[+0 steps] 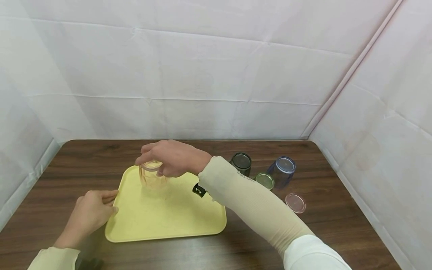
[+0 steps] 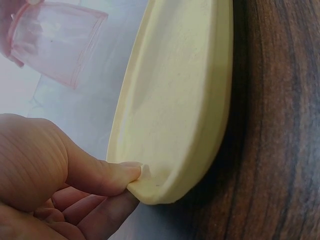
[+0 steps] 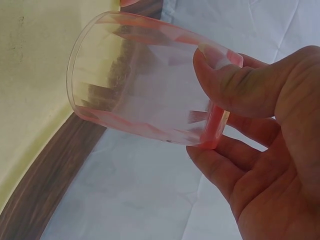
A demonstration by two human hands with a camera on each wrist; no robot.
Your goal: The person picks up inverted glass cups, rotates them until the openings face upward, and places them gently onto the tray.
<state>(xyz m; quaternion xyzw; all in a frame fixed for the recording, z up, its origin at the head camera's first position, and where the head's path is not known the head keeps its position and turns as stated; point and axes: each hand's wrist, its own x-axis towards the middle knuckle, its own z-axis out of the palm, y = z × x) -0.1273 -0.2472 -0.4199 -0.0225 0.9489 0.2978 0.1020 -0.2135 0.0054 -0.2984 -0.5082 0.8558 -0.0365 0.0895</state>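
My right hand [image 1: 172, 157] grips a clear pinkish tumbler [image 3: 150, 80] by its base, thumb on one side and fingers on the other. Mouth down, the tumbler is held over the back left part of a yellow tray [image 1: 162, 221]. In the left wrist view the tumbler [image 2: 57, 42] appears apart from the tray surface. My left hand [image 1: 91, 210] pinches the tray's left rim between thumb and fingers; the thumb [image 2: 110, 175] lies on the inside of the rim.
Right of the tray, partly behind my right sleeve, are an upside-down dark tumbler [image 1: 241, 161], an upside-down blue tumbler [image 1: 283, 170], a round green base or lid [image 1: 264, 181] and a round pink one [image 1: 295, 203]. White sheeting [image 1: 202, 67] walls the wooden table [image 1: 337, 217].
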